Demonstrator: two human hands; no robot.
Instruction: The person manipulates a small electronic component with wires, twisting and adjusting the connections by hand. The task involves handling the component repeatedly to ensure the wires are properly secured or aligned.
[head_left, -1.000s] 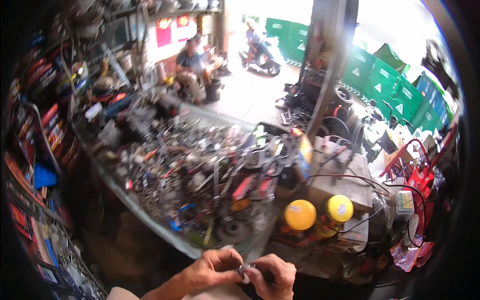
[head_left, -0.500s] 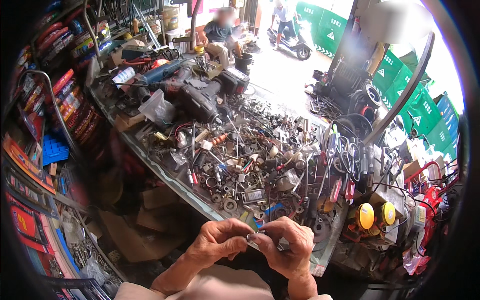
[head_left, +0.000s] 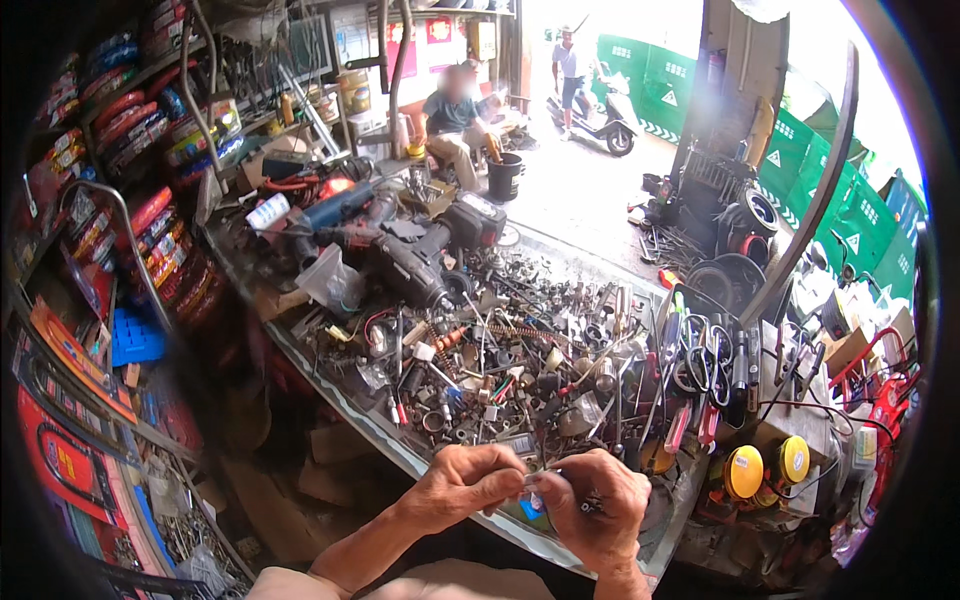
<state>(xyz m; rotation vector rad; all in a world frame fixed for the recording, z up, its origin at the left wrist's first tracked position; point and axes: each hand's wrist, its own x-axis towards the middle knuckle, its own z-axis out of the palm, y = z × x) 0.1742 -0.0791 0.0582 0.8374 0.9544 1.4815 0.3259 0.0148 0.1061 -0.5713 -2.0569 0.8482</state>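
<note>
My left hand and my right hand meet above the near edge of the bench. Thumbs and forefingers of both pinch one small shiny metal piece, too small to name. Several little metal bits show in the curled fingers of my right hand; they look like small nuts or screws. Just beyond my hands, a wide heap of loose hardware covers the bench top, with washers, bolts, springs and fittings mixed together. A small blue piece lies below my fingertips.
A cordless power tool lies across the bench's far left. Scissors and pink-handled tools stand at the right, near two yellow round-faced objects. Packed shelves line the left. A seated person and another beside a scooter are farther off.
The view has tilted up, so the scene sits lower. Both hands stay pinched together, and small bits now show in my right fingers. The person by the scooter now stands upright beside it.
</note>
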